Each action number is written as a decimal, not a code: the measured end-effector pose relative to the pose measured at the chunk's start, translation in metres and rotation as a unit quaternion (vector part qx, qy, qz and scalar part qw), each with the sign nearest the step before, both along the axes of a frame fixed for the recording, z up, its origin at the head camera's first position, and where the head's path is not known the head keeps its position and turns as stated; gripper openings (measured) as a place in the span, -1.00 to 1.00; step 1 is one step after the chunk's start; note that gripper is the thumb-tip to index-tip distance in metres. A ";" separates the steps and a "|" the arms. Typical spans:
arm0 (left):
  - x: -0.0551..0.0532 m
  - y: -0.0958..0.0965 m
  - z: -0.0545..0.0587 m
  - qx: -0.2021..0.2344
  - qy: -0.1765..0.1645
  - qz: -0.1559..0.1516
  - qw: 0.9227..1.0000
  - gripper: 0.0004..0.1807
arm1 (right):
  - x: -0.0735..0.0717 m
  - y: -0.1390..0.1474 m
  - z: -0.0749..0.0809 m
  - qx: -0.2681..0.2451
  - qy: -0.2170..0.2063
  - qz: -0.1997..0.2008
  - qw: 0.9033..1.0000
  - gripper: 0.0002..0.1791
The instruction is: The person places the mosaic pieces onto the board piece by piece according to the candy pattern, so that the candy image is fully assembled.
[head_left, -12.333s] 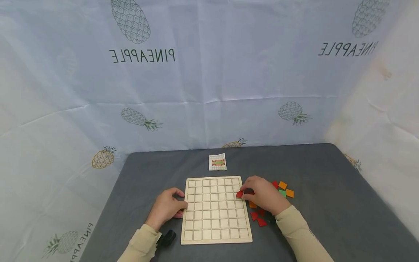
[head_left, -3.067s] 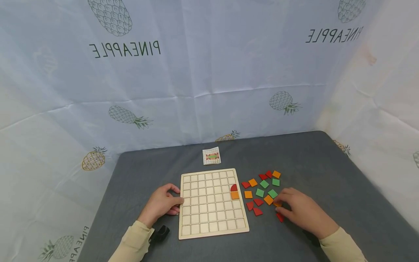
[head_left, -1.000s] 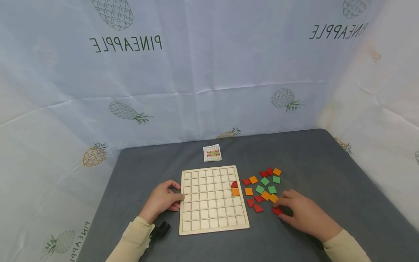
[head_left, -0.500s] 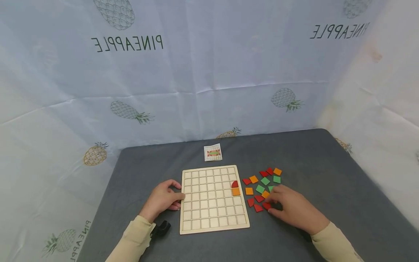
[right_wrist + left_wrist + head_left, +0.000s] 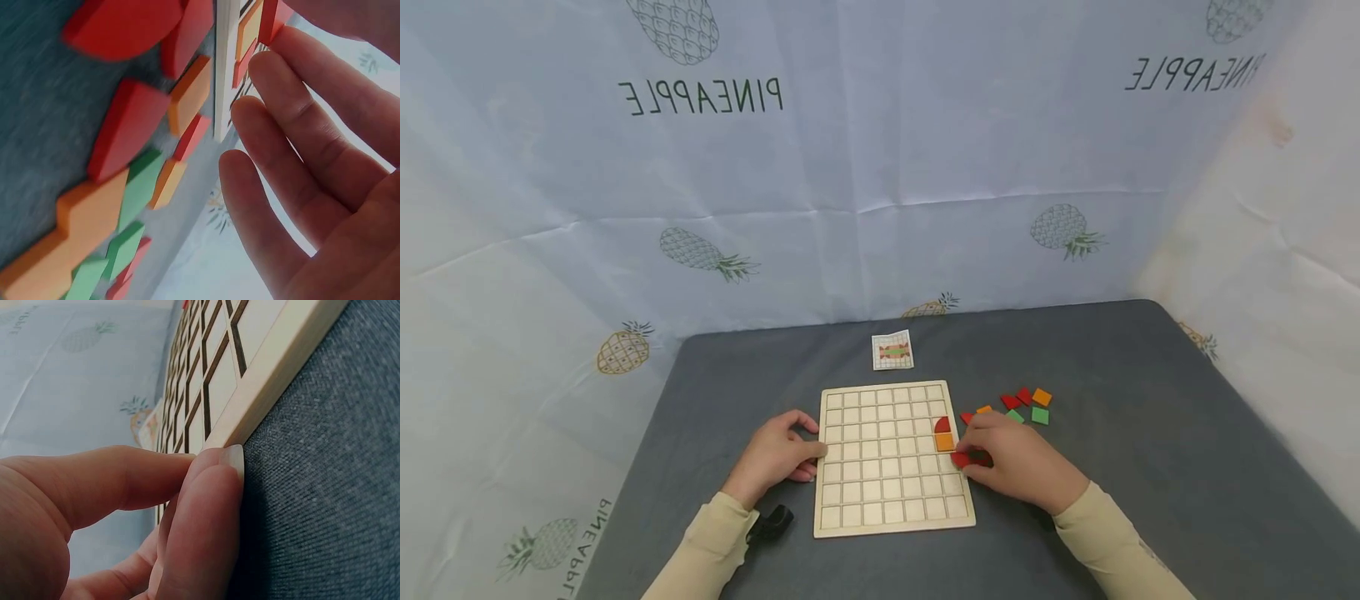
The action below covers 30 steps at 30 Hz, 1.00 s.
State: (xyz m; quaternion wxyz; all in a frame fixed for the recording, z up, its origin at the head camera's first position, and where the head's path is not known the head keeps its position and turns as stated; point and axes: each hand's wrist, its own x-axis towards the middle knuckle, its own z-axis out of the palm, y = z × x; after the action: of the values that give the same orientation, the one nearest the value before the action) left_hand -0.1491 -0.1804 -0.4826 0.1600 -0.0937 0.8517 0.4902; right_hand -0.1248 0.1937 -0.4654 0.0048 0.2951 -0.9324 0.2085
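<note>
A pale wooden grid board (image 5: 880, 468) lies flat on the table, with a red quarter-round tile (image 5: 942, 425) and an orange square tile (image 5: 944, 442) in its rightmost column. My left hand (image 5: 772, 457) grips the board's left edge; the left wrist view shows thumb and finger meeting at the wooden rim (image 5: 275, 381). Between the thumb and fingers of my right hand (image 5: 1021, 458) is another red tile (image 5: 960, 460), close over the board's right edge just below the orange square. In the right wrist view, the other fingers (image 5: 284, 131) of this hand extend past the board's edge.
Loose red (image 5: 1011, 402), orange (image 5: 1042, 397) and green (image 5: 1040, 416) tiles lie right of the board, several hidden behind my right hand. A small printed pattern card (image 5: 892, 350) lies beyond the board. A pineapple-print curtain (image 5: 880, 167) hangs behind the grey table.
A red and an orange tile have come onto the board since the earliest frame. My right hand has picked up another red tile and moved left to the board. The left hand stays put.
</note>
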 end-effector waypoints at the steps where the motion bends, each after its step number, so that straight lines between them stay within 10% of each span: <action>1: 0.000 0.000 0.000 -0.001 0.000 0.000 1.000 -0.64 | -0.001 -0.002 -0.001 -0.003 -0.003 0.004 1.000 -0.79; 30: -0.002 0.000 -0.003 -0.002 -0.001 0.001 1.000 -0.62 | -0.007 -0.015 -0.013 0.003 0.001 0.008 1.000 -0.81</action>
State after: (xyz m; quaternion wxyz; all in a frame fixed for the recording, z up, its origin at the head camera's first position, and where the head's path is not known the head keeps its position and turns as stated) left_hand -0.1509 -0.1805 -0.4854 0.1607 -0.0952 0.8522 0.4887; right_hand -0.1315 0.1786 -0.4782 0.0029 0.3030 -0.9306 0.2054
